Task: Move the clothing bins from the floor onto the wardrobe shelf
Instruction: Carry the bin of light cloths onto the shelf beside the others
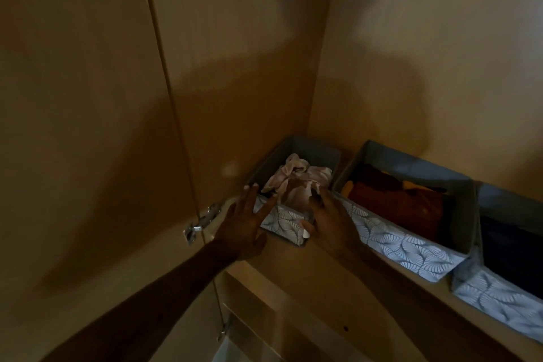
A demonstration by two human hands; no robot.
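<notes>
Three grey fabric bins with leaf-patterned fronts stand side by side on the wardrobe shelf (pixel 296 261). The left bin (pixel 283 222), in the back corner, holds pale pink clothes. The middle bin (pixel 411 250) holds rust and orange clothes. The right bin (pixel 496 300) holds dark clothes and is cut off by the frame edge. My left hand (pixel 242 223) has its fingers spread against the left front corner of the left bin. My right hand (pixel 330 222) lies flat on that bin's right front corner, fingers apart, thumb on the patterned front.
The wardrobe door (pixel 88 126) stands open on the left, with a metal hinge (pixel 202 223) close to my left wrist. The back and side walls enclose the shelf. A lower shelf (pixel 279 317) shows beneath.
</notes>
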